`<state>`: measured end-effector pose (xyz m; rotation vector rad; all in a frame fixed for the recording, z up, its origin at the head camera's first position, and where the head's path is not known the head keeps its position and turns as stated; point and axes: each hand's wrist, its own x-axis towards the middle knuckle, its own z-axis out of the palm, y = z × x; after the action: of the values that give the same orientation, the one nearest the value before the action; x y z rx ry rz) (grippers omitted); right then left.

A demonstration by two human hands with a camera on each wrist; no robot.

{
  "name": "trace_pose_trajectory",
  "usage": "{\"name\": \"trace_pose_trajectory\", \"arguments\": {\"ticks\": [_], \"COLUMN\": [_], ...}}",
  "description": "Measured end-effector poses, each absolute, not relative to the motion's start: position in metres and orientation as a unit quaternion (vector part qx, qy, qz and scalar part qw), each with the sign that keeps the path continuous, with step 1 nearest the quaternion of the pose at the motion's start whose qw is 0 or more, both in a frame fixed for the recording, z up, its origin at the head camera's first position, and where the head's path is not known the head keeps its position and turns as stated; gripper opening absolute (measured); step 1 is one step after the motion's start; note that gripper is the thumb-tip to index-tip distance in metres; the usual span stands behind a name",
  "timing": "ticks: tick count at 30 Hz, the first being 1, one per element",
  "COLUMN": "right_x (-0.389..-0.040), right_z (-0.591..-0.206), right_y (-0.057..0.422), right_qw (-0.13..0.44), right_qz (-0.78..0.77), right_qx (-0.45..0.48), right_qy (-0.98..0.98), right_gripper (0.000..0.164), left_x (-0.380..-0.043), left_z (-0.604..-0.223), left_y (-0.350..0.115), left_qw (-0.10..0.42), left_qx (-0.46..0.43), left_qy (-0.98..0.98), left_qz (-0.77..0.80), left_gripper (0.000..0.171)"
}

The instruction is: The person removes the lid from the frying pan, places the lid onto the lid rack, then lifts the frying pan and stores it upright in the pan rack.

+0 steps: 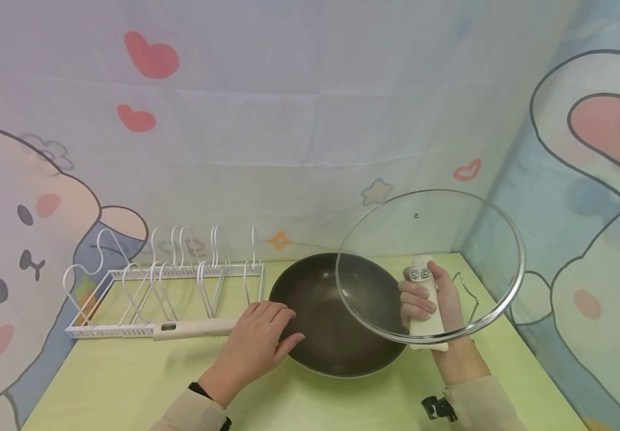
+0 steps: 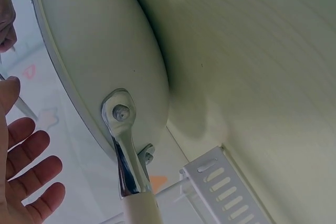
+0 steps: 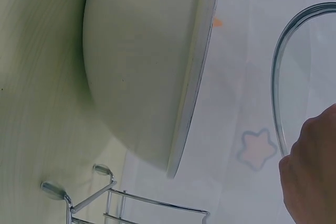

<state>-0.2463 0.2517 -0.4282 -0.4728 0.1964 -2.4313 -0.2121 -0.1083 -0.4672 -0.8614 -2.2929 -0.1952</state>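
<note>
A frying pan with a dark inside and cream outside sits on the table, its cream handle pointing left. My left hand hovers over the handle end of the pan, fingers relaxed; in the left wrist view its fingers hold nothing. To the right, my right hand grips the white handle of a clear glass lid with a metal rim. The lid is raised and tilted, overlapping the pan's right side in the head view. Only the back of the right hand shows in the right wrist view.
A white wire rack with upright loops stands on the left of the table, partly behind the pan handle. At the right, a chrome wire stand is seen partly through the lid. Cartoon-printed cloth walls enclose the table.
</note>
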Motion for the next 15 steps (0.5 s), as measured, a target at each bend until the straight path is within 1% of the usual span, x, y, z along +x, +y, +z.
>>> {"name": "trace_pose_trajectory", "arguments": {"ticks": [3,6,12,15], "right_x": [-0.246,-0.246,-0.245,-0.244], "right_z": [-0.429,-0.429,-0.429,-0.428], "right_y": [0.254,0.255,0.259,0.261], "right_qw": [0.32,0.319,0.316,0.314], "right_qz": [-0.927,-0.927,-0.928,-0.93], "right_qx": [-0.18,-0.18,-0.177,-0.173], "right_qy": [0.077,0.078,0.081,0.084], "right_gripper": [0.047,0.045,0.046,0.05], "left_x": [-0.213,-0.213,-0.214,-0.215], "left_z": [-0.467,-0.468,-0.469,-0.469], "left_y": [-0.106,-0.104,-0.1,-0.097], "left_qw": [0.335,0.329,0.324,0.328], "left_qx": [-0.333,-0.332,-0.336,-0.34], "left_qy": [-0.878,-0.88,-0.881,-0.879], "left_qz": [-0.079,-0.081,-0.073,-0.069], "left_gripper": [0.036,0.035,0.035,0.036]}}
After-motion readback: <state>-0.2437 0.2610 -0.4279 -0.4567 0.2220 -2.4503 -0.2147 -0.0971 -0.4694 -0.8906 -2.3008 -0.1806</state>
